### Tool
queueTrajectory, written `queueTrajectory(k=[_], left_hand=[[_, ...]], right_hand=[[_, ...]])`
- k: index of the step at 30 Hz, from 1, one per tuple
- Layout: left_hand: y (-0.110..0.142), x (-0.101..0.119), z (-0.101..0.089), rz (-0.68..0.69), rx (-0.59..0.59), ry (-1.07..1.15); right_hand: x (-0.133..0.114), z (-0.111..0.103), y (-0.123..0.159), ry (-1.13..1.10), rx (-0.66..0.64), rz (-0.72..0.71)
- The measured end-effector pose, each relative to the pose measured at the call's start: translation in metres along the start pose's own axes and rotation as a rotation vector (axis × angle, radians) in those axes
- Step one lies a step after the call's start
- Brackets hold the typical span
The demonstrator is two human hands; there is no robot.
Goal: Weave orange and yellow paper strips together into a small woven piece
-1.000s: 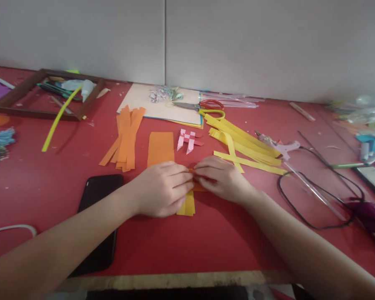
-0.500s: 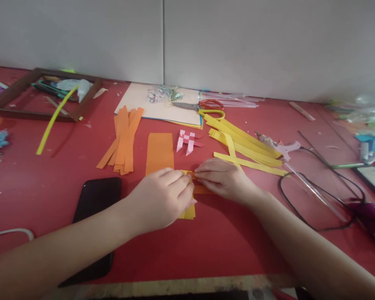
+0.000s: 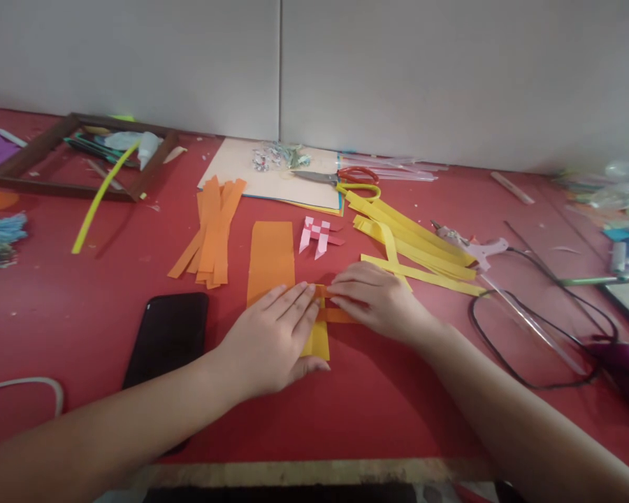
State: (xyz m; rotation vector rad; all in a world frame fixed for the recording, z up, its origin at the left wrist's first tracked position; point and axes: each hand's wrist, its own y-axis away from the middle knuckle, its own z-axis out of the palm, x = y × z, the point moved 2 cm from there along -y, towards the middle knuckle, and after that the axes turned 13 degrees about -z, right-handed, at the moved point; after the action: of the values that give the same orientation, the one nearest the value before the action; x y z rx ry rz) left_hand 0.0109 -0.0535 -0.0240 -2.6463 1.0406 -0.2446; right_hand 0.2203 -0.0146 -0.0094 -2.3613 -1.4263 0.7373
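My left hand lies flat, fingers stretched over crossed paper strips, thumb held out toward me. Under and beside it shows a yellow paper strip pointing toward me. An orange paper strip crosses it and runs off to the right. My right hand pinches the right side of the crossed strips; its fingertips partly hide the orange paper. Just beyond the hands lie an orange paper sheet and a small pink and white woven paper piece.
Orange strips and a phone lie left; yellow strips lie right. Scissors rest on pale paper near the wall. A glue gun with a looping cord is at right, a wooden frame at far left.
My left hand has gone from curled over the strips to lying flat, with its thumb spread toward me. My right hand stays at the same spot. The camera view shifts slightly.
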Motion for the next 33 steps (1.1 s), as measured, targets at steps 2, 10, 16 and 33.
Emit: queueTrajectory(k=[2, 10, 16, 33], left_hand=[[-0.0001, 0.0003, 0.0000, 0.004, 0.007, -0.010], [0.0002, 0.0025, -0.0008, 0.004, 0.046, -0.041], [0.0010, 0.0023, -0.0010, -0.001, 0.048, -0.049], [0.0033, 0.0015, -0.0014, -0.036, 0.057, -0.050]], right_hand=[[-0.0007, -0.0003, 0.0003, -0.001, -0.023, -0.035], [-0.0034, -0.0039, -0.0030, 0.037, -0.119, -0.105], [-0.0057, -0.0047, -0.0044, 0.012, -0.167, -0.059], [-0.0054, -0.0027, -0.0022, 0.030, -0.047, 0.137]])
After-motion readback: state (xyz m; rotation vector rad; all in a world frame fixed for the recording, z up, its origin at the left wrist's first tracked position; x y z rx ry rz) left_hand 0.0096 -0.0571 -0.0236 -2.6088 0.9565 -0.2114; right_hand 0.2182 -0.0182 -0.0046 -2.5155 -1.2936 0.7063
